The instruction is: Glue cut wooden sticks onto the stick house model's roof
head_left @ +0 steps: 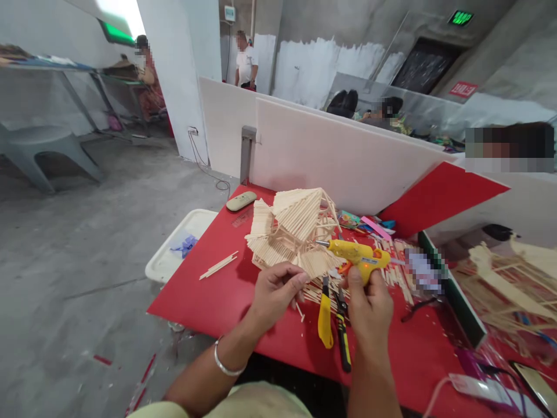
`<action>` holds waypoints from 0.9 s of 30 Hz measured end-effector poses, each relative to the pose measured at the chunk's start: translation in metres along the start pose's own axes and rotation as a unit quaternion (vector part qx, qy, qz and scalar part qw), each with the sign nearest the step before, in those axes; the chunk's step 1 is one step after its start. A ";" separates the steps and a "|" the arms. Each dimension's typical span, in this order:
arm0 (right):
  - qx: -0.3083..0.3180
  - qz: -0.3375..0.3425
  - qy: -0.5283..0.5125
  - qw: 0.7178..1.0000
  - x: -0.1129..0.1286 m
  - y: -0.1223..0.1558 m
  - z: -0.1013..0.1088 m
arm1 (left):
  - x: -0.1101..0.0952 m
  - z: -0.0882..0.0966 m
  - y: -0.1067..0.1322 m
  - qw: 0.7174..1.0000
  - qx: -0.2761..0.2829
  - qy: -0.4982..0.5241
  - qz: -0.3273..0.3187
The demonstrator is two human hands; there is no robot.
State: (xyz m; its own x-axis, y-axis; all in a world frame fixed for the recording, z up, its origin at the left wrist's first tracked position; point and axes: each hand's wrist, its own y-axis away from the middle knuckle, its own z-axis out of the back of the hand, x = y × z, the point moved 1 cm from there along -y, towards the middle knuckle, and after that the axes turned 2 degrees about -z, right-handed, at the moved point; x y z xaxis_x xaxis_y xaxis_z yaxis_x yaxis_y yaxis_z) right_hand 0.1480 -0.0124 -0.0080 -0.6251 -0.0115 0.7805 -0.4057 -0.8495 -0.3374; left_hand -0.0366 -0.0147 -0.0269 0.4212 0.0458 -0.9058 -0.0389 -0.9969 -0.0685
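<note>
My right hand is wrapped around the grip of a yellow hot glue gun, its nozzle pointing left at a model house of wooden sticks on the red table. My left hand, a silver bangle on its wrist, is closed in a pinch at the near lower edge of the stick house; what its fingers hold is too small to make out. Yellow-handled pliers lie on the table between my two hands.
Loose sticks lie left of the house. A remote-like device lies at the table's far corner, a white tray sits beside the table. White partitions stand behind, a red board leans right. People sit and stand farther back.
</note>
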 end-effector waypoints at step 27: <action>-0.008 0.001 0.007 1.000 -0.019 -0.006 0.017 | -0.001 -0.006 0.008 0.998 0.020 -0.057 -0.030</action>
State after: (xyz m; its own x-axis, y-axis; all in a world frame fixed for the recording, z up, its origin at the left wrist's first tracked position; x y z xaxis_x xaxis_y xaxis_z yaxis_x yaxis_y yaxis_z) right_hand 0.1736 -0.0164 -0.0117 -0.6349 -0.0047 0.7726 -0.4160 -0.8406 -0.3470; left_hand -0.0321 -0.0232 -0.0246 0.3182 0.1153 -0.9410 -0.0539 -0.9888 -0.1393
